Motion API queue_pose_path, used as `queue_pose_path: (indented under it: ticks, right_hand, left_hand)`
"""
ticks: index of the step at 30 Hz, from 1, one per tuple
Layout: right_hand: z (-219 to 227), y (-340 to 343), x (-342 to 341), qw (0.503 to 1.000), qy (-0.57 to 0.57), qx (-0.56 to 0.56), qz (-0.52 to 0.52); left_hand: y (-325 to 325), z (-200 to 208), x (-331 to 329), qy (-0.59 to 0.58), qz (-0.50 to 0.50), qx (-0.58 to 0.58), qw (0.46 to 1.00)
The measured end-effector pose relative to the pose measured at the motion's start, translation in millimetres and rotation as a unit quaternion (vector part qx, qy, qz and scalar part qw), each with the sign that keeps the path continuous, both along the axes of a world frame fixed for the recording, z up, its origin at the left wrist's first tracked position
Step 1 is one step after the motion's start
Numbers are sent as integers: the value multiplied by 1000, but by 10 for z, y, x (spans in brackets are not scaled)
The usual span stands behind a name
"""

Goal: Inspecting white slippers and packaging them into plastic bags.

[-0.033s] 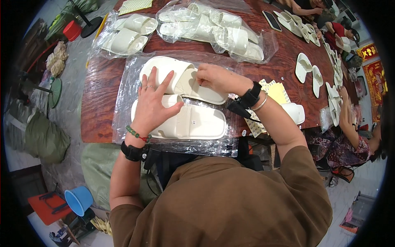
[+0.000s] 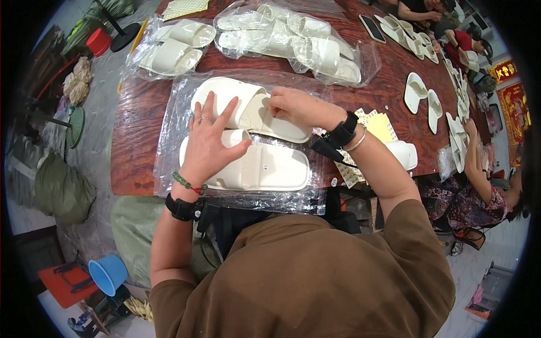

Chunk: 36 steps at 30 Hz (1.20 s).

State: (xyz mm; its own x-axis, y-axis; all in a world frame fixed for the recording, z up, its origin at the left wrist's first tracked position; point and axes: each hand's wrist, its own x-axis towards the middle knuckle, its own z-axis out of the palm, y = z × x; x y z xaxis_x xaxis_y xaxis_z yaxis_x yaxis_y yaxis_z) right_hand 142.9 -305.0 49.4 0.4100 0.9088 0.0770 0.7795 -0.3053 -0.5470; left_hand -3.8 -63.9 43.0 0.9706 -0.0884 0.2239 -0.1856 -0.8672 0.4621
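Two cream slide slippers lie side by side in front of me on clear plastic bags. My left hand rests across both straps with its fingers spread. My right hand is closed, its fingertips pressed down on the insole of the far slipper; whatever they may hold is hidden. On the near slipper a small white label shows on the insole. Beside my right wrist lie yellow and patterned sticker sheets.
Bagged slippers and a second bagged pair lie at the table's far side. A phone is at the far right. Loose slippers line the right side, where other people work. A blue bucket stands at lower left.
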Motion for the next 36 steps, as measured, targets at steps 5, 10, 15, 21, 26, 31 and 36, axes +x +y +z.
queue_pose_path:
  ticks: [5, 10, 15, 21, 26, 31, 36]
  right_hand:
    - [41, 0, -39, 1000, -10, 14, -5]
    - [75, 17, -18, 1000, -9, 16, -6]
    - [56, 21, 9, 1000, -13, 1, -8]
    - [51, 40, 16, 1000, 0, 1, -25]
    - [47, 69, 23, 1000, 5, -2, -18]
    - [68, 76, 26, 1000, -12, -19, -3]
    - [74, 139, 85, 999, -5, -45, 9]
  left_hand:
    - [0, 2, -3, 2, 3, 0, 1000]
    - [15, -29, 43, -7, 4, 4, 1000]
    - [3, -16, 45, -9, 3, 3, 1000]
    - [7, -17, 54, -8, 5, 6, 1000]
    - [8, -25, 61, -11, 3, 7, 1000]
    - [6, -11, 60, -7, 0, 4, 1000]
    - [22, -25, 57, -7, -2, 6, 1000]
